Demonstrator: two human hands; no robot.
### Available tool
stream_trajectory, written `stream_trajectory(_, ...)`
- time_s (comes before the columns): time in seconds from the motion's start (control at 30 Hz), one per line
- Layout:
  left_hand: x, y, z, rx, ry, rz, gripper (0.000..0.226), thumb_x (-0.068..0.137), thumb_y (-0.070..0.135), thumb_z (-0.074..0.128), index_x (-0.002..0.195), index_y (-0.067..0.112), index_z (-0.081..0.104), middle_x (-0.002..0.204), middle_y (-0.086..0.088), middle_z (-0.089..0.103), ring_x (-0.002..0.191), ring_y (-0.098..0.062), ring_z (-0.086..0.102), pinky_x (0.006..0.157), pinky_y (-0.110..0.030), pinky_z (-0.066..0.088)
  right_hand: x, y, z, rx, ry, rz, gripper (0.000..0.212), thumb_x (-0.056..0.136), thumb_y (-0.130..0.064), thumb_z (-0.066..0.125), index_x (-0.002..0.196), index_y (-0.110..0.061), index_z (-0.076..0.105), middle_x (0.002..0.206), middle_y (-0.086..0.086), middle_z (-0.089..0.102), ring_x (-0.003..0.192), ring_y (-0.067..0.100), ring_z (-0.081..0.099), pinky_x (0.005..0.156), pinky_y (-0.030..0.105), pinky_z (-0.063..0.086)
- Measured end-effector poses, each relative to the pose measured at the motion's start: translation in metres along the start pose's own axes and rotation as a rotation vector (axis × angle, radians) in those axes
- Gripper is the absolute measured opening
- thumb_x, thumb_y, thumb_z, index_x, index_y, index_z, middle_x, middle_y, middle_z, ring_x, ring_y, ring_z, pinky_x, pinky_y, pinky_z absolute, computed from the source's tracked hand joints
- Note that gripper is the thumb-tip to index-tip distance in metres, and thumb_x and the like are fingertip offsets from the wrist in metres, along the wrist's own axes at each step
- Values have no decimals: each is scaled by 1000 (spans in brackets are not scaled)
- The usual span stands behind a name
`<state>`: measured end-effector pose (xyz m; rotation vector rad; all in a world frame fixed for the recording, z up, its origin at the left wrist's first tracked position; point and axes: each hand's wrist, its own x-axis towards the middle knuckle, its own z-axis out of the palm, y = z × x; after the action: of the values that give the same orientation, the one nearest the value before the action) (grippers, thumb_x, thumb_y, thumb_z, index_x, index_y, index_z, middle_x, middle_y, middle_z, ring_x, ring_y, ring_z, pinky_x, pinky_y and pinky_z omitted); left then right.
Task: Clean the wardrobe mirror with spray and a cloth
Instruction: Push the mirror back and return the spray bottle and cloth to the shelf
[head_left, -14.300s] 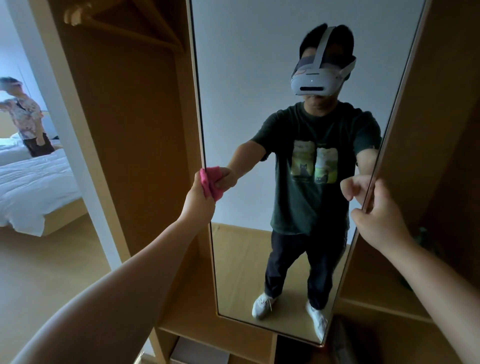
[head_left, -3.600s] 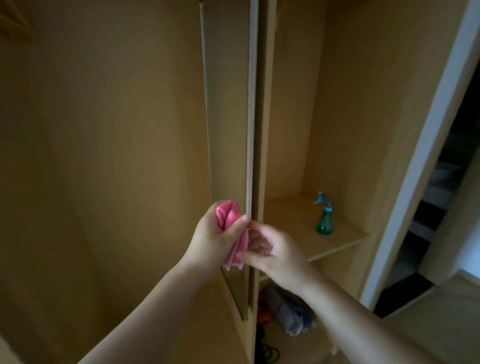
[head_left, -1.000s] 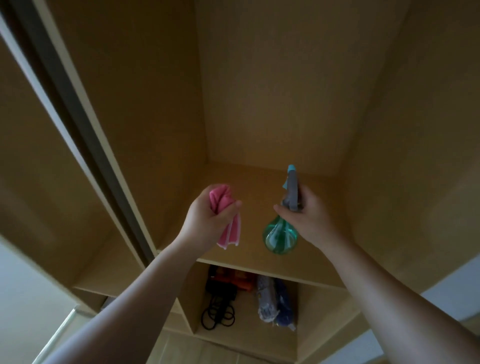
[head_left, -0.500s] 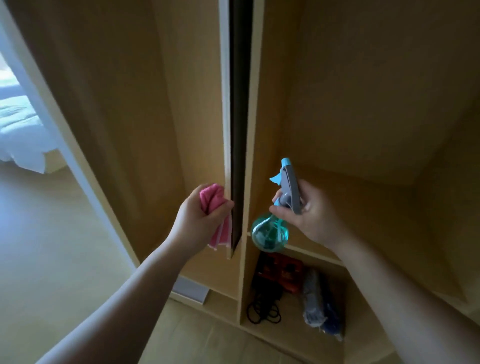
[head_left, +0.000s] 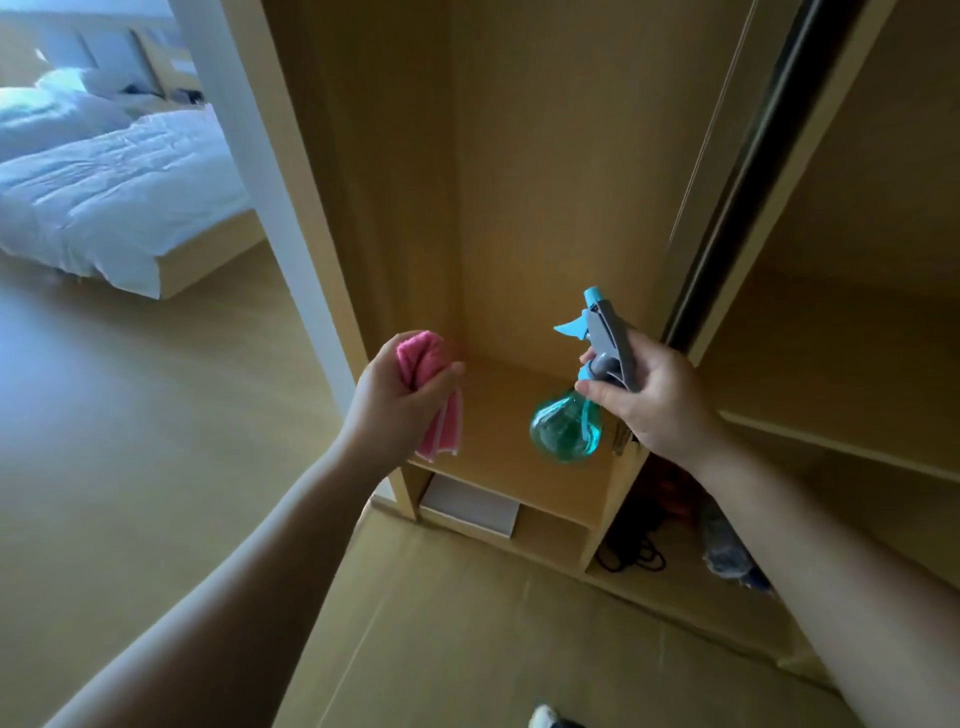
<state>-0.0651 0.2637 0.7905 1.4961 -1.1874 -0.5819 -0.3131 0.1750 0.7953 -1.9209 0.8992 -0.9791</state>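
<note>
1. Spray bottle (head_left: 566, 431), teal with a grey head and a light blue trigger, is held nozzle-up in the right hand (head_left: 654, 400). The fingers (head_left: 597, 389) curl round its neck just under the trigger, which points left.
2. Pink cloth (head_left: 421, 353) is bunched in the left hand (head_left: 389, 410), with the thumb pressed across it and a folded end hanging below the fingers.
3. Both hands are about level and apart from each other, in front of a wardrobe shelf (head_left: 519, 467) that lies beyond the fingers.
4. Mirror door (head_left: 748, 171) shows only edge-on, as a dark strip rising up and to the right from behind the right-hand fingers.
5. Below the shelf, a white box (head_left: 467, 504) sits under the left fingers. A black cable (head_left: 631, 551) and a blue-grey bundle (head_left: 727, 545) lie under the right forearm.
6. Far to the left of the left hand, a white bed (head_left: 104, 192) stands on the wooden floor (head_left: 130, 441).
</note>
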Motion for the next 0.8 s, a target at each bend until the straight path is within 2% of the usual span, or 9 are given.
stream_trajectory(0.13, 20, -24, -4, 14, -46, -22, 25, 85, 28, 69, 106, 34, 58, 91, 14, 65, 82, 6, 64, 65, -12, 51, 15, 10, 24, 2, 48, 65, 44, 86, -8, 72, 126, -20, 58, 100, -3, 67, 99, 9, 65, 91, 22, 53)
stream_trajectory(0.2, 35, -37, -3, 28, -67, -21, 26, 85, 26, 70, 107, 31, 58, 92, 14, 65, 83, 5, 64, 65, -12, 50, 25, 19, 34, -9, 84, 87, 41, 85, -6, 72, 123, -18, 61, 102, -5, 69, 99, 8, 65, 91, 22, 53)
stream_trajectory(0.3, 62, -55, -1, 51, -105, -35, 28, 85, 26, 71, 110, 26, 58, 92, 13, 64, 83, 5, 64, 68, -14, 51, 46, 36, 47, -10, 114, 134, 36, 84, -2, 72, 113, -21, 64, 102, -7, 71, 99, 8, 67, 92, 26, 54)
stream_trajectory(0.4, 89, -72, -1, 61, -163, -73, 33, 83, 28, 72, 112, 29, 56, 94, 14, 64, 83, 8, 63, 62, -11, 51, 67, 55, 57, -9, 127, 183, 39, 83, -1, 72, 112, -26, 63, 102, -8, 71, 99, 8, 67, 92, 27, 53)
stream_trajectory(0.5, 115, -88, -3, 50, -195, -93, 30, 83, 29, 73, 103, 40, 54, 92, 14, 64, 82, 10, 62, 57, -7, 49, 87, 71, 70, -26, 157, 215, 45, 83, -3, 72, 115, -32, 61, 102, -9, 70, 99, 4, 66, 90, 21, 52)
stream_trajectory(0.6, 136, -102, -6, 40, -216, -104, 32, 83, 28, 73, 98, 46, 51, 89, 14, 64, 80, 11, 62, 57, -5, 48, 102, 83, 84, -62, 204, 249, 48, 82, -6, 74, 109, -42, 58, 97, -9, 69, 92, -2, 65, 81, 8, 49)
stream_trajectory(0.7, 155, -121, -8, 25, -279, -126, 31, 83, 30, 73, 105, 39, 52, 91, 14, 64, 79, 10, 62, 57, -7, 49, 108, 94, 100, -94, 214, 287, 46, 82, -8, 75, 112, -39, 57, 97, -16, 68, 94, -3, 64, 82, 8, 49)
stream_trajectory(0.8, 176, -144, -8, 19, -363, -149, 40, 81, 36, 72, 115, 35, 50, 96, 14, 64, 84, 2, 65, 62, -12, 51, 108, 104, 119, -154, 233, 309, 43, 82, -9, 77, 112, -35, 60, 98, -18, 68, 96, -2, 64, 80, 8, 49)
